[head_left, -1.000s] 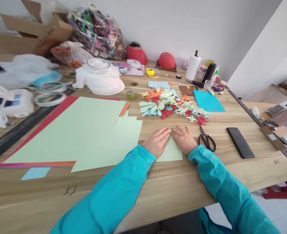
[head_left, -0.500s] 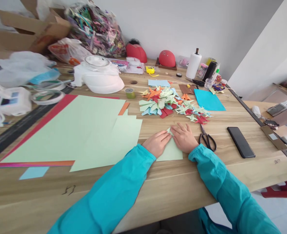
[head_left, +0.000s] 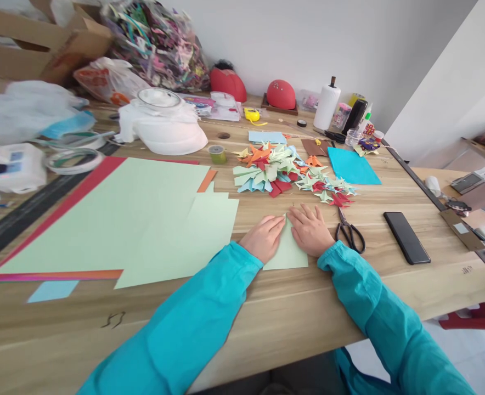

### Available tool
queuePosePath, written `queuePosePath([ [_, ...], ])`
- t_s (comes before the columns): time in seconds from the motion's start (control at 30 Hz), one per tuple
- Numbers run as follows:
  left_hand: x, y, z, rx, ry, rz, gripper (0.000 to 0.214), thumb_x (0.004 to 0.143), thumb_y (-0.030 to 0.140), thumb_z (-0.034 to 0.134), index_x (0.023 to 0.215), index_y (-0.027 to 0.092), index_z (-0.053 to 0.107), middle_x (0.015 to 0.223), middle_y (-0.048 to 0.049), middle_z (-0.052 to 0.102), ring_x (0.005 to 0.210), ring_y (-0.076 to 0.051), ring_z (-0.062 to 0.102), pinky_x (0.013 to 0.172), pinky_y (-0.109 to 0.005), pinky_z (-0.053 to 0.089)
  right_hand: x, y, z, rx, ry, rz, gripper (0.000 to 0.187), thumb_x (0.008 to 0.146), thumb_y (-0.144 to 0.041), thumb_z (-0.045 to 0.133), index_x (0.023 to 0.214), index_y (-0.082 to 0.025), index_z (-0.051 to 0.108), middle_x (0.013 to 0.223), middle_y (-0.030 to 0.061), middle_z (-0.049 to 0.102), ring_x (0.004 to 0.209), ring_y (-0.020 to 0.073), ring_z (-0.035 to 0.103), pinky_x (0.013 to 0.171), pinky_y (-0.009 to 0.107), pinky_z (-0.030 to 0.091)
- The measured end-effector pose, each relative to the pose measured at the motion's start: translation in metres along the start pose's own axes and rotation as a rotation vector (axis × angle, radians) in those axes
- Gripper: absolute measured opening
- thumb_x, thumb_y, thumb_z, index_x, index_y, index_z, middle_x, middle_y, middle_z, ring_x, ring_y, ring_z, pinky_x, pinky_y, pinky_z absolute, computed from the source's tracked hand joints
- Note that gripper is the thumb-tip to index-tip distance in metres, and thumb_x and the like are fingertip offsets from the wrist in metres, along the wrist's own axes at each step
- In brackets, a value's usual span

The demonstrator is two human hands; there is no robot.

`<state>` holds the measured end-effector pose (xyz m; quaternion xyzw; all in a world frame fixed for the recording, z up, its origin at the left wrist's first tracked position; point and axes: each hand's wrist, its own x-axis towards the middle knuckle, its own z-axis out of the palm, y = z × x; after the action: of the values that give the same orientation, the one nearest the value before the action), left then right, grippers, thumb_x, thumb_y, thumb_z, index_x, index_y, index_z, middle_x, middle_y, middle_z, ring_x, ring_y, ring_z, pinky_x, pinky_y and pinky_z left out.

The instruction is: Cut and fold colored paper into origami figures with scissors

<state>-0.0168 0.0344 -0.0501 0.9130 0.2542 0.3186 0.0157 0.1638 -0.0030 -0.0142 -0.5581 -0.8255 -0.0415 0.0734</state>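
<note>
A pale green sheet of paper (head_left: 286, 253) lies on the table before me, folded to a point at its far end. My left hand (head_left: 264, 237) rests flat along its left side, fingers stretched out and close together, fingertips near the point. On the right side, my right hand (head_left: 310, 229) presses down with its fingers spread. The palms and thumbs are partly hidden. Just right of that hand lie black-handled scissors (head_left: 350, 236). Beyond both hands sits a heap of folded paper shapes (head_left: 269, 167) in green, orange, red and blue.
Large green paper sheets (head_left: 144, 219) cover the left of the table, over red and orange ones. A black phone (head_left: 407, 237) lies at right. Turquoise paper (head_left: 353, 165), a spool (head_left: 216, 154) and a yellow tape measure (head_left: 252, 114) are farther back.
My left hand's fingers have drawn slightly back from the fold and straightened, leaving a small gap between the hands. My right hand stays nearly in place. The view has shifted a little.
</note>
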Motion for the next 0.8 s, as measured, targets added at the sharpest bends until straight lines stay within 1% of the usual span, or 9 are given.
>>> queuePosePath([
  [0.07,0.0009,0.0002,-0.0005,-0.005,-0.011,0.015,0.033,0.087,0.012,0.039,0.107,0.009,0.064,0.113,-0.0178,0.064,0.108,-0.027,0.055,0.091,-0.045,0.052,0.0002,0.0000,-0.0002,-0.005,-0.005,0.000,0.044,0.092,-0.026,0.035,0.134,-0.018,0.046,0.143,0.0103,0.044,0.134,0.0325,0.030,0.107,0.061,0.020],
  [0.13,0.0011,0.0001,0.0000,-0.008,-0.018,0.023,0.032,0.087,0.012,0.039,0.104,0.011,0.066,0.114,-0.0170,0.064,0.108,-0.026,0.055,0.092,-0.046,0.051,0.0002,0.0000,-0.0004,-0.009,-0.009,0.002,0.044,0.092,-0.026,0.035,0.135,-0.018,0.046,0.143,0.0106,0.044,0.134,0.0322,0.030,0.107,0.061,0.020],
  [0.4,0.0001,-0.0011,0.0031,0.002,-0.014,0.042,0.030,0.087,0.012,0.041,0.102,0.011,0.067,0.112,-0.0156,0.066,0.105,-0.025,0.056,0.090,-0.045,0.052,0.0001,0.0002,-0.0003,-0.010,-0.016,0.020,0.044,0.092,-0.028,0.035,0.135,-0.020,0.046,0.144,0.0100,0.042,0.134,0.0320,0.030,0.107,0.060,0.021],
  [0.57,0.0001,-0.0014,0.0033,0.045,-0.001,0.063,0.029,0.087,0.012,0.041,0.100,0.011,0.068,0.111,-0.0139,0.067,0.102,-0.024,0.057,0.088,-0.043,0.053,-0.0002,0.0008,0.0015,-0.003,-0.018,0.019,0.045,0.092,-0.027,0.035,0.135,-0.019,0.046,0.145,0.0079,0.041,0.133,0.0332,0.030,0.106,0.061,0.021],
  [0.8,-0.0002,-0.0016,0.0027,0.046,-0.022,0.055,0.030,0.087,0.012,0.041,0.100,0.012,0.068,0.112,-0.0131,0.067,0.103,-0.024,0.057,0.088,-0.043,0.053,0.0003,0.0011,0.0017,-0.010,-0.019,0.015,0.045,0.093,-0.027,0.033,0.135,-0.019,0.045,0.145,0.0089,0.041,0.133,0.0334,0.030,0.104,0.062,0.023],
])
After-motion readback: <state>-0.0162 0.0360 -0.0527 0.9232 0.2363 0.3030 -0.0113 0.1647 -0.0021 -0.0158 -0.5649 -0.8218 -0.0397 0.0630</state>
